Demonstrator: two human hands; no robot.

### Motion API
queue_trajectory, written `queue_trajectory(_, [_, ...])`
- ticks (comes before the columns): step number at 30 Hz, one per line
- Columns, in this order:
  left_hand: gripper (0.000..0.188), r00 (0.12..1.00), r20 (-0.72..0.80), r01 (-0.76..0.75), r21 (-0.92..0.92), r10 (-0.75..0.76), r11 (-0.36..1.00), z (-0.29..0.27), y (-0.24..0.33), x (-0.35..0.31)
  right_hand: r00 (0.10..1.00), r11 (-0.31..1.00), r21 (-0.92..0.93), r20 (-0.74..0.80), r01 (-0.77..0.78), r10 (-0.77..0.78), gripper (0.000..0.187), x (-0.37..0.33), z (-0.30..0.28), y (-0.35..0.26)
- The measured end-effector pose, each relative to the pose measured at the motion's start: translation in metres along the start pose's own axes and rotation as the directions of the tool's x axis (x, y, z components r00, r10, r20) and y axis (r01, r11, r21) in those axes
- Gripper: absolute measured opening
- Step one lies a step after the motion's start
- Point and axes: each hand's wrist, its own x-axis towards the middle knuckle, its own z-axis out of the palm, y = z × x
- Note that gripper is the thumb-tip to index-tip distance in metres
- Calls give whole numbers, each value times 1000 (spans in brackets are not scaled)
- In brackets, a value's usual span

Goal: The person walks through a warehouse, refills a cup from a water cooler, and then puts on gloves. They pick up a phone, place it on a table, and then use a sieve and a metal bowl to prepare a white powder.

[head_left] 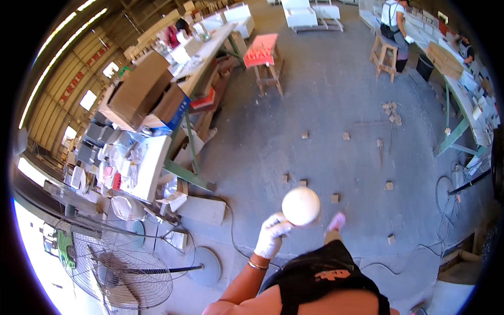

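Observation:
My left hand point(272, 233), in a white glove with bracelets at the wrist, is out in front of my body. Its fingers are closed at the lower left edge of a smooth, white, round ball-like piece point(301, 206), which is held up above the grey floor. Whether the piece is a full ball or a dome, I cannot tell. My right hand does not show. Below the piece, one foot in a pink shoe point(337, 221) is on the floor.
Small blocks point(335, 198) are scattered on the floor, with cables point(386, 266) nearby. A cluttered workbench point(149, 168) and a large fan point(113, 268) are at left. Ahead is a stool with a red top point(261, 50). A person point(391, 23) is by the right bench point(457, 89).

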Motion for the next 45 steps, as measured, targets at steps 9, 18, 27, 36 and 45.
queue_trajectory(9, [17, 933, -339, -148, -45, 124, 988, 0, 40, 108, 997, 997, -41, 54, 60, -58, 35, 96, -10, -395])
queue_trajectory(18, [15, 797, -571, -318, -119, 197, 941, 8, 77, 205, 928, 918, -168, 173, 358, -330, 42, 187, 16, -708])
queue_trajectory(27, [11, 793, -580, -288, -83, 189, 954, -49, 130, 375, 843, 911, -196, 486, 362, -231, 48, 223, 196, -841])
queue_trajectory(36, [14, 856, -495, -242, -126, 150, 962, -123, 240, 574, 924, 850, -389, 287, 354, -253, 47, 270, 280, -1015])
queue_trajectory(45, [15, 848, -473, -348, -154, 240, 925, -178, 339, 714, 933, 800, -517, 334, 303, -138, 44, 288, 365, -1096])
